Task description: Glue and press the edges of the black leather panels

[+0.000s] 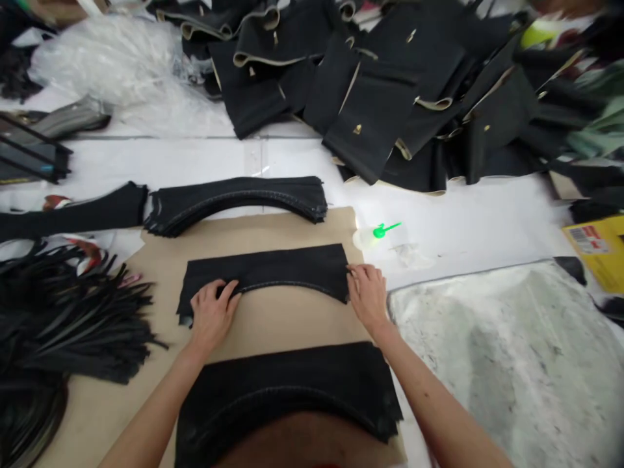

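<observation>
1. A black curved fabric piece (pixel 266 273) was found lying flat, with its stitched concave edge facing the person, at the middle of a brown kraft paper sheet (pixel 273 331).
2. The left hand (pixel 213 312) was observed palm down on the piece's left portion, with the fingers spread. It was resting on the fabric, and no clenching or grasping was seen.
3. The right hand (pixel 368 296) was observed at the piece's right end, with the fingertips (pixel 351 273) in contact at the edge. Whether that edge was being pinched could not be determined.
4. A stack of black curved pieces (pixel 236 203) was recorded across the far edge of the paper, and a second black stack (pixel 287 396) was noted on the near part of the sheet, between the forearms.
5. A small plastic bottle with a green nozzle (pixel 381 231) was located just beyond the right hand, on a white table (pixel 453 214).
6. A bundle of black strips (pixel 63 318) was noted to the left of the paper, and a heap of black panels with beige edges (pixel 370 97) lay on the far side of the table.
7. A mottled grey-white sheet (pixel 497 370) was recorded to the right of the paper.
</observation>
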Demonstrator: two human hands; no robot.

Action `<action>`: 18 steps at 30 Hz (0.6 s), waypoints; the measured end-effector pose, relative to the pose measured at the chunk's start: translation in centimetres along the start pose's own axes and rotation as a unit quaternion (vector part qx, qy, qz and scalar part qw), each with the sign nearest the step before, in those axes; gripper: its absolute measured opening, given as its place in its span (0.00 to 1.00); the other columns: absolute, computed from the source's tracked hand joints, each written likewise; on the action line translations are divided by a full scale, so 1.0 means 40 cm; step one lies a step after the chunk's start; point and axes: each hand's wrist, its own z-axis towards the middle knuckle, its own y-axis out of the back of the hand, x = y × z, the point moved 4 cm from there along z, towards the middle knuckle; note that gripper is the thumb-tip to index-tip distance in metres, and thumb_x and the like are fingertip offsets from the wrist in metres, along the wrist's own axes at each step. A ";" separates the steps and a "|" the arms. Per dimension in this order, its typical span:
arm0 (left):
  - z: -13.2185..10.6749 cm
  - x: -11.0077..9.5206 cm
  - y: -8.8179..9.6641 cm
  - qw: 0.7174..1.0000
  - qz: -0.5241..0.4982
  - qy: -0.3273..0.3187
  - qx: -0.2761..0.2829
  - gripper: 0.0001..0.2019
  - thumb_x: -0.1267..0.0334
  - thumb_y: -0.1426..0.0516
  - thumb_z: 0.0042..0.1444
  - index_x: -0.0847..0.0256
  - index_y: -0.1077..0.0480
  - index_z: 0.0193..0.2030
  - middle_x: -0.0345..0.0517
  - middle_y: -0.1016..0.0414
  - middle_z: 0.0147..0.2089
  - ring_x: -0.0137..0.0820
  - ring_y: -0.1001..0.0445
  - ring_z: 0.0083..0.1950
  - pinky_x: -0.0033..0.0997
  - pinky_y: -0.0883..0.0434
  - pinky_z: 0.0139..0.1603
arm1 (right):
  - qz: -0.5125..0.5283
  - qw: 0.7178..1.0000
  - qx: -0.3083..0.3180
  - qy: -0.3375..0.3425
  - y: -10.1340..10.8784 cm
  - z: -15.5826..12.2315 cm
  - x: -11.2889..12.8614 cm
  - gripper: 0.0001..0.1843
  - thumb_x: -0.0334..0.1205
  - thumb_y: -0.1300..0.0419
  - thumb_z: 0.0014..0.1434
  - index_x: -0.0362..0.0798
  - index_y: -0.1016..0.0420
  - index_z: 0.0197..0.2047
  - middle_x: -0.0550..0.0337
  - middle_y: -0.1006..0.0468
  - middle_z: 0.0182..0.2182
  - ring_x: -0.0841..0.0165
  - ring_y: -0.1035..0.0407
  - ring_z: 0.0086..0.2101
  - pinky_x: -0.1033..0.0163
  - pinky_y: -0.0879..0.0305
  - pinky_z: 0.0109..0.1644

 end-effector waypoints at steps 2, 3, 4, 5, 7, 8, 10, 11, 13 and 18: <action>-0.017 -0.004 0.025 0.998 -0.041 0.034 -0.026 0.17 0.57 0.49 0.61 0.58 0.32 0.55 0.56 0.33 0.51 0.44 0.36 0.53 0.47 0.37 0.51 | 0.082 0.996 0.035 0.016 0.001 -0.057 0.023 0.12 0.41 0.49 0.64 0.48 0.32 0.48 0.54 0.30 0.42 0.61 0.37 0.43 0.54 0.39 0.48; -0.034 -0.006 0.041 0.996 -0.065 0.045 -0.040 0.16 0.58 0.48 0.61 0.59 0.32 0.54 0.55 0.33 0.50 0.43 0.36 0.52 0.46 0.37 0.51 | 0.128 0.988 0.079 0.039 -0.004 -0.097 0.052 0.11 0.41 0.49 0.64 0.48 0.32 0.47 0.55 0.31 0.40 0.63 0.36 0.42 0.56 0.38 0.48; -0.057 -0.010 0.059 0.993 -0.097 0.052 -0.050 0.15 0.60 0.49 0.61 0.60 0.31 0.52 0.54 0.33 0.49 0.42 0.35 0.52 0.44 0.36 0.51 | 0.165 0.974 0.139 0.073 -0.012 -0.144 0.092 0.10 0.41 0.49 0.64 0.48 0.32 0.46 0.55 0.31 0.40 0.64 0.36 0.41 0.57 0.37 0.47; -0.088 -0.016 0.076 0.988 -0.131 0.058 -0.052 0.13 0.62 0.49 0.62 0.60 0.31 0.50 0.52 0.33 0.47 0.40 0.34 0.51 0.43 0.35 0.51 | 0.188 0.953 0.205 0.119 -0.022 -0.197 0.140 0.09 0.40 0.48 0.64 0.49 0.33 0.46 0.56 0.31 0.41 0.64 0.35 0.41 0.57 0.37 0.48; -0.169 -0.035 0.103 0.977 -0.201 0.066 -0.030 0.11 0.65 0.51 0.62 0.59 0.31 0.47 0.49 0.32 0.44 0.36 0.32 0.49 0.39 0.32 0.50 | 0.195 0.910 0.301 0.207 -0.041 -0.302 0.238 0.11 0.40 0.45 0.62 0.51 0.34 0.49 0.57 0.31 0.44 0.63 0.36 0.45 0.56 0.37 0.51; -0.219 -0.048 0.111 0.971 -0.228 0.069 -0.007 0.10 0.65 0.52 0.63 0.59 0.31 0.46 0.48 0.31 0.43 0.35 0.32 0.48 0.38 0.31 0.50 | 0.180 0.898 0.323 0.238 -0.051 -0.345 0.279 0.14 0.39 0.43 0.61 0.52 0.34 0.50 0.57 0.31 0.45 0.62 0.37 0.46 0.54 0.37 0.51; -0.330 -0.081 0.113 0.965 -0.253 0.058 0.051 0.11 0.66 0.53 0.64 0.58 0.32 0.47 0.47 0.30 0.44 0.33 0.30 0.48 0.36 0.30 0.51 | 0.138 0.891 0.337 0.270 -0.075 -0.401 0.339 0.16 0.38 0.41 0.59 0.52 0.35 0.51 0.56 0.31 0.46 0.60 0.37 0.46 0.53 0.37 0.50; -0.387 -0.100 0.108 0.965 -0.248 0.036 0.081 0.12 0.67 0.54 0.64 0.58 0.32 0.48 0.48 0.29 0.45 0.33 0.30 0.48 0.36 0.30 0.51 | 0.117 0.892 0.336 0.278 -0.088 -0.415 0.356 0.15 0.36 0.42 0.59 0.51 0.34 0.50 0.56 0.31 0.45 0.60 0.37 0.46 0.53 0.37 0.49; -0.493 -0.136 0.088 0.970 -0.207 -0.019 0.125 0.14 0.69 0.53 0.63 0.57 0.32 0.51 0.48 0.28 0.48 0.35 0.30 0.48 0.38 0.29 0.50 | 0.079 0.892 0.333 0.296 -0.112 -0.425 0.373 0.12 0.34 0.44 0.60 0.49 0.33 0.48 0.55 0.31 0.44 0.60 0.37 0.45 0.54 0.37 0.48; -0.641 -0.166 0.031 0.986 -0.118 -0.018 0.115 0.22 0.73 0.53 0.60 0.62 0.39 0.61 0.55 0.31 0.56 0.40 0.32 0.55 0.43 0.29 0.53 | 0.036 0.873 0.328 0.359 -0.138 -0.421 0.377 0.07 0.35 0.47 0.62 0.48 0.32 0.44 0.54 0.30 0.43 0.62 0.35 0.43 0.56 0.36 0.47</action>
